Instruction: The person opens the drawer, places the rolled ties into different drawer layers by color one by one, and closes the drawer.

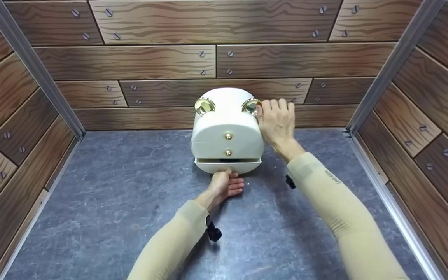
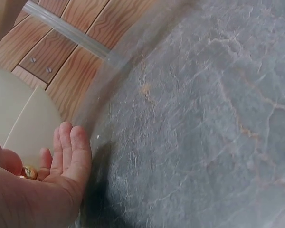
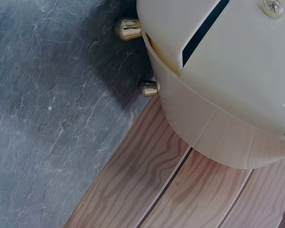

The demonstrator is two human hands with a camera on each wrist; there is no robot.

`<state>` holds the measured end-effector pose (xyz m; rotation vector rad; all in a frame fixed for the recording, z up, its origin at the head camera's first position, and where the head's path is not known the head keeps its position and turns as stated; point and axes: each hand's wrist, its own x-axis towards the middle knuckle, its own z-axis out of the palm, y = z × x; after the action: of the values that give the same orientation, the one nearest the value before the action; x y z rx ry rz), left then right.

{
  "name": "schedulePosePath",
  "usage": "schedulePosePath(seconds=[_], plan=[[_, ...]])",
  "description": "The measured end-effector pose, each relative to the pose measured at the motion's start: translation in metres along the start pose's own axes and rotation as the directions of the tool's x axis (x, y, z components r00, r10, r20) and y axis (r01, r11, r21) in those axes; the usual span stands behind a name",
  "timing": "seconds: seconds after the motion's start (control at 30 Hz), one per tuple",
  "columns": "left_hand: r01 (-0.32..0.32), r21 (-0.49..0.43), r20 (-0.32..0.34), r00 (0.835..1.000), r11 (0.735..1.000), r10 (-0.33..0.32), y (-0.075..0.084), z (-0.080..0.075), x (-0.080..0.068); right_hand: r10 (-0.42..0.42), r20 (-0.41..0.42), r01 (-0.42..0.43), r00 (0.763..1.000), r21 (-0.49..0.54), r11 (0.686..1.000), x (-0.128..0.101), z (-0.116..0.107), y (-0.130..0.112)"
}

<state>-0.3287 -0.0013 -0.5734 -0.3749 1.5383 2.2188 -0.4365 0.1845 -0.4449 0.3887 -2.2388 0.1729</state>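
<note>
Head view, with both wrist views. My left hand (image 1: 226,186) sits at the bottom drawer (image 1: 228,166) of the cream cabinet (image 1: 226,132); thumb and fingers curl around the drawer's small brass knob (image 2: 30,172), the outer fingers lying loosely extended over the slate floor (image 1: 111,202). My right hand (image 1: 277,124) rests against the cabinet's upper right flank, fingers curled over its top edge just beside a round brass fitting (image 1: 251,106); it steadies the body rather than lifting it.

The cabinet stands directly ahead of both hands, its back close to the plank-patterned rear wall (image 1: 130,62).

Progress, as judged: the bottom drawer stands out a little, with a dark gap above its front, so I take the opening as begun and most of the travel as remaining. The two upper drawer fronts, each with a knob (image 1: 228,136), sit flush.

Clearance: on my side of the left hand the floor lies bare, leaving room to draw the drawer out. Beyond the right hand the wall is near, so the cabinet has little room to slide away. The side walls and their metal corner posts (image 1: 29,66) stand well apart from either hand.
</note>
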Motion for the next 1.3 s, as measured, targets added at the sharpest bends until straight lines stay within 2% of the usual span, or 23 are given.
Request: schedulePosePath(seconds=[0.37, 0.67, 0.87, 0.97, 1.13, 1.23, 1.3], plan=[[-0.002, 0.025, -0.019, 1.000, 1.000, 0.002, 0.006, 0.002, 0.011, -0.006, -0.038, 0.006, 0.999, 0.001, 1.000, -0.002, -0.001, -0.001], [0.007, 0.058, -0.040, 0.999, 0.998, -0.004, 0.016, -0.005, 0.013, -0.001, -0.029, 0.002, 1.000, 0.017, 1.000, -0.002, 0.002, -0.010], [0.007, 0.069, -0.049, 0.999, 0.998, -0.003, 0.012, -0.006, 0.014, 0.008, -0.006, -0.008, 1.000, 0.021, 1.000, -0.004, 0.004, -0.011], [-0.010, 0.118, -0.055, 0.998, 0.993, 0.017, 0.012, -0.009, 0.013, 0.008, -0.014, -0.008, 1.000, 0.025, 1.000, -0.002, 0.005, -0.010], [-0.051, 0.274, -0.073, 0.995, 0.960, 0.074, 0.015, -0.019, 0.012, 0.012, -0.005, -0.012, 1.000, 0.040, 0.999, -0.001, 0.006, -0.008], [-0.089, 0.368, -0.065, 0.991, 0.926, 0.121, 0.023, -0.028, 0.009, 0.032, 0.027, -0.033, 0.999, 0.069, 0.997, -0.001, 0.005, -0.007], [-0.120, 0.438, -0.047, 0.987, 0.891, 0.156, 0.029, -0.035, 0.005, 0.055, 0.048, -0.059, 0.997, 0.101, 0.993, -0.003, 0.003, -0.005]])
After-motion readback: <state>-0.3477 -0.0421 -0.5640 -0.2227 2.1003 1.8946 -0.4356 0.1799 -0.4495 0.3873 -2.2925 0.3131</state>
